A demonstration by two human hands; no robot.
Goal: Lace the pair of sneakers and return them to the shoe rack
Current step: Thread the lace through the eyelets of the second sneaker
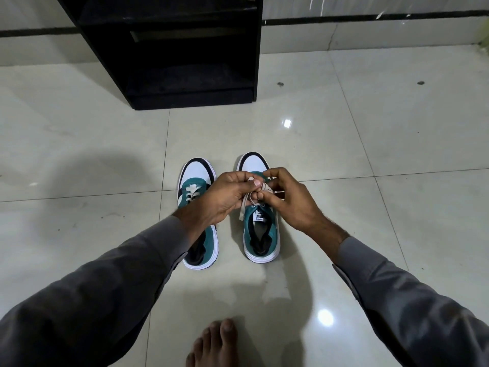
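Note:
Two teal, white and black sneakers stand side by side on the tiled floor, toes pointing away from me. The left sneaker (194, 181) shows a tied white lace; my left forearm covers its middle. Over the right sneaker (260, 234) both hands meet. My left hand (222, 197) pinches the cream shoelace (244, 205) between thumb and fingers. My right hand (288, 200) grips the same lace from the other side. A loose lace end hangs down beside the tongue. The black shoe rack (185, 49) stands beyond the shoes.
Glossy pale floor tiles (370, 144) spread all around with light reflections. A bare foot (214, 343) rests at the bottom centre. A wall with a dark stripe (370, 18) runs behind the rack. Small dark specks lie on the floor at the right.

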